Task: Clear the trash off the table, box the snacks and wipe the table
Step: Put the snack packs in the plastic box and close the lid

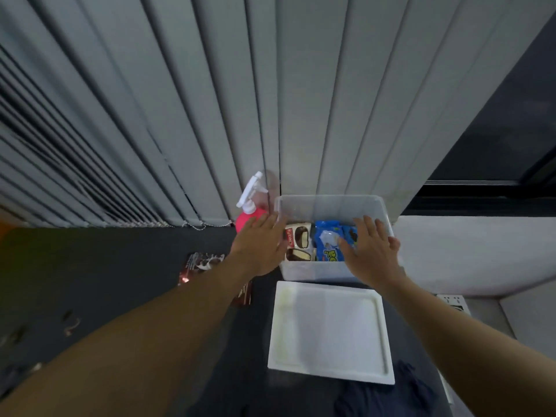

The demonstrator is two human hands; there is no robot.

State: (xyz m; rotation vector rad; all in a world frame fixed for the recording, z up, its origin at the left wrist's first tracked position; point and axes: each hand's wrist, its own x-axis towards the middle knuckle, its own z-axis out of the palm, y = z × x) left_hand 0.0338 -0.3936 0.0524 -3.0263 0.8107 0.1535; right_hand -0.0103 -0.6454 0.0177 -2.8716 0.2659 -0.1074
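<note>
Left hand, right hand (both flat, gripping nothing), one box, one lid, one spray bottle

The left hand hides the box's left wall and much of the spray bottle beside it. The right hand covers part of the blue snack packets inside. Left of the box, a forearm crosses a blurred wrapper. A dark cloth nearer than the box runs off the bottom edge.
</note>
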